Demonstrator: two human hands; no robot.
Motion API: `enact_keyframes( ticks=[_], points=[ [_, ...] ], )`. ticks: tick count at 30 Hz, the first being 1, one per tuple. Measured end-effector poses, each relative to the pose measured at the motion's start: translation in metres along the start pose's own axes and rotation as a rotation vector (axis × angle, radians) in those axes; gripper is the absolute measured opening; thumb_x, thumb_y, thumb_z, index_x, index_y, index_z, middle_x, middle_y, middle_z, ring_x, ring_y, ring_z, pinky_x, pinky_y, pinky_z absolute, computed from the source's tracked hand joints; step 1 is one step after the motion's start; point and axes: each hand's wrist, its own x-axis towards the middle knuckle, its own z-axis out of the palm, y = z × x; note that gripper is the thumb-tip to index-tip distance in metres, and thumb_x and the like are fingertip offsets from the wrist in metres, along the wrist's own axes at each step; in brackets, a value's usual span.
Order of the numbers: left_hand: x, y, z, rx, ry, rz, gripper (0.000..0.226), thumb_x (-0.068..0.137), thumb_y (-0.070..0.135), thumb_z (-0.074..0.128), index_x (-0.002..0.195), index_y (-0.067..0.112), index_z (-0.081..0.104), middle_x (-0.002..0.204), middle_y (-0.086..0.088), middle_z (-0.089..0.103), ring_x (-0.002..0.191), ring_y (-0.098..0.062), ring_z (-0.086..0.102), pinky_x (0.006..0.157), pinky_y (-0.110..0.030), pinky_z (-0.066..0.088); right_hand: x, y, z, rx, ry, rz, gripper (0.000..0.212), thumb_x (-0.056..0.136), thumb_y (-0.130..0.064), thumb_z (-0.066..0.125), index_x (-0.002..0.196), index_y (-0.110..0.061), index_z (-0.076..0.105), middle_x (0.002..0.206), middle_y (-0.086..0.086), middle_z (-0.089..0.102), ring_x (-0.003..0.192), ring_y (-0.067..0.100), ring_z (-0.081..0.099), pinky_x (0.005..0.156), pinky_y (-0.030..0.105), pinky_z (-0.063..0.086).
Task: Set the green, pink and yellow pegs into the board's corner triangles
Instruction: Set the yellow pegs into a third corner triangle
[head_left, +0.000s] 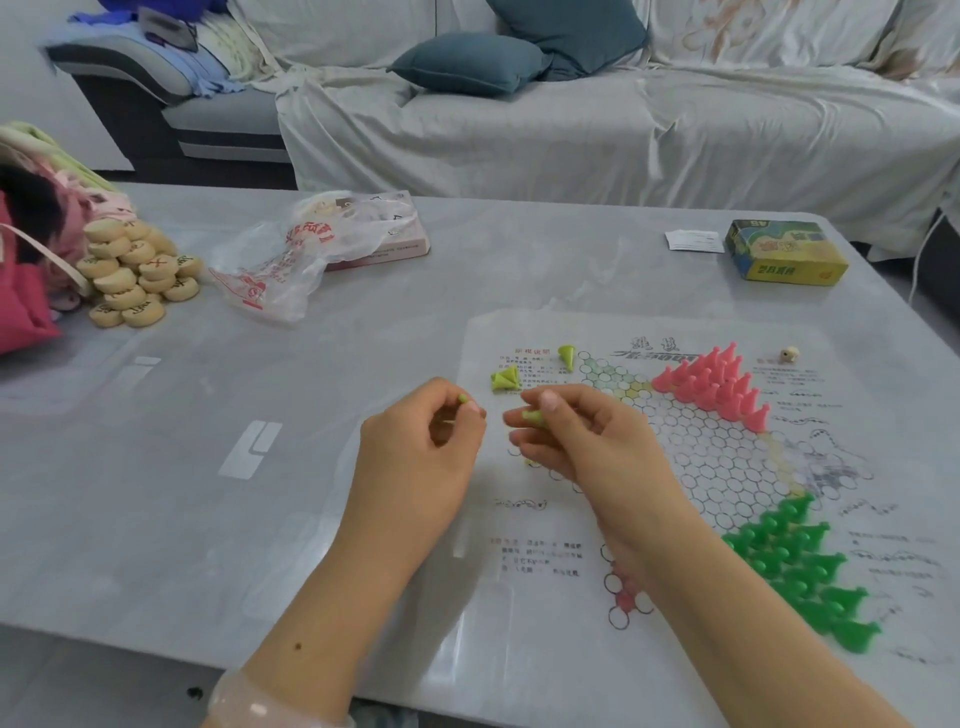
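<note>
Each hand — left hand (426, 441), right hand (576, 441) — pinches a yellow peg (533, 416); loose pegs (506, 379) lie beyond the fingertips (right wrist hides board (727, 467) cells).

The table (311, 519) has a smooth, pale, marble-like top with a soft sheen. The board (727, 467) on it is a thin printed sheet, seemingly paper or plastic film, lying flat and slightly glossy. The pink pegs (717, 382), green pegs (810, 566) and yellow pegs (506, 379) look like smooth moulded plastic. At far left, round discs (137, 275) look like matt pale wood. A crinkled clear plastic bag (280, 270) shines beside them. The box (784, 254) at far right is printed cardboard. Soft cloth covers the sofa (571, 135).
</note>
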Motion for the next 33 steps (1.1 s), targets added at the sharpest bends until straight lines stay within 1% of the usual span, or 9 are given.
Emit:
enact_keyframes(
  ticks=[3,5,9,13,18,23,26,30,33],
  points=[
    [-0.004,0.006,0.003,-0.233,-0.161,-0.229,0.026,0.089,0.012,0.046,0.066,0.013,0.059,0.078,-0.001,0.072,0.069,-0.017,0.068,0.076,-0.036,0.056,0.001,0.001,-0.006,-0.152,0.138,-0.035,0.014,0.088,-0.025,0.055,0.084,-0.014,0.063,0.069,-0.001,0.069,0.049,0.002,0.053,0.049,0.012,0.045],
    [-0.009,0.014,0.006,-0.360,-0.272,-0.322,0.026,0.092,0.010,0.043,0.070,0.008,0.057,0.084,-0.009,0.073,0.072,-0.019,0.070,0.076,-0.031,0.058,0.000,0.001,-0.007,-0.207,0.136,-0.079,0.014,0.087,-0.028,0.056,0.084,-0.015,0.061,0.075,-0.003,0.071,0.050,-0.004,0.053,0.050,0.010,0.044],
    [-0.007,0.022,0.004,-0.572,-0.334,-0.370,0.027,0.093,0.008,0.039,0.072,0.006,0.056,0.092,-0.020,0.071,0.087,-0.027,0.070,0.080,-0.031,0.057,-0.003,0.002,-0.006,-0.337,0.056,-0.189,0.006,0.085,-0.024,0.059,0.084,-0.019,0.063,0.078,-0.005,0.071,0.063,-0.005,0.060,0.053,0.006,0.041],
    [-0.004,0.023,0.006,-0.619,-0.310,-0.361,0.027,0.092,0.008,0.039,0.069,0.007,0.053,0.085,-0.021,0.068,0.085,-0.029,0.069,0.080,-0.031,0.057,-0.002,0.002,-0.011,-0.582,0.003,-0.285,0.011,0.086,-0.024,0.058,0.082,-0.034,0.059,0.071,-0.014,0.066,0.061,-0.008,0.057,0.056,0.007,0.041],
    [-0.002,0.020,0.013,-0.342,-0.235,-0.195,0.027,0.091,0.006,0.041,0.069,0.008,0.057,0.080,-0.002,0.070,0.077,-0.016,0.069,0.076,-0.023,0.056,-0.001,0.005,-0.021,-0.797,-0.083,-0.299,0.004,0.089,-0.021,0.054,0.089,-0.025,0.052,0.071,-0.003,0.067,0.065,-0.005,0.059,0.059,0.008,0.043],
    [0.003,0.011,0.016,0.044,-0.221,-0.002,0.021,0.091,0.006,0.038,0.079,0.018,0.051,0.065,0.002,0.059,0.056,-0.011,0.056,0.056,-0.021,0.044,0.005,0.004,-0.033,-0.776,0.213,-0.307,0.013,0.086,-0.026,0.057,0.097,-0.024,0.064,0.088,-0.010,0.058,0.075,-0.001,0.052,0.064,0.008,0.038],
    [0.003,0.004,0.027,0.456,-0.277,0.187,0.015,0.095,0.017,0.032,0.099,0.015,0.046,0.074,0.005,0.047,0.070,-0.015,0.047,0.059,-0.028,0.034,0.007,0.002,-0.041,-0.575,0.312,-0.233,0.013,0.087,-0.023,0.056,0.096,-0.024,0.065,0.084,-0.009,0.063,0.078,0.007,0.057,0.071,0.017,0.044],
    [0.003,-0.002,0.042,0.692,-0.320,0.286,0.027,0.095,0.032,0.038,0.120,0.021,0.039,0.105,0.002,0.053,0.096,-0.019,0.051,0.072,-0.031,0.039,0.006,0.002,-0.038,-0.508,0.292,-0.212,0.011,0.087,-0.022,0.056,0.094,-0.028,0.061,0.086,-0.004,0.066,0.080,0.013,0.062,0.077,0.029,0.052],
    [0.004,-0.007,0.048,0.799,-0.301,0.326,0.032,0.094,0.027,0.041,0.126,0.028,0.041,0.107,0.001,0.054,0.098,-0.020,0.053,0.067,-0.029,0.038,0.007,0.001,-0.038,-0.508,0.290,-0.227,0.008,0.088,-0.022,0.054,0.094,-0.026,0.058,0.085,-0.003,0.067,0.075,0.012,0.063,0.071,0.026,0.053]
  ],
)
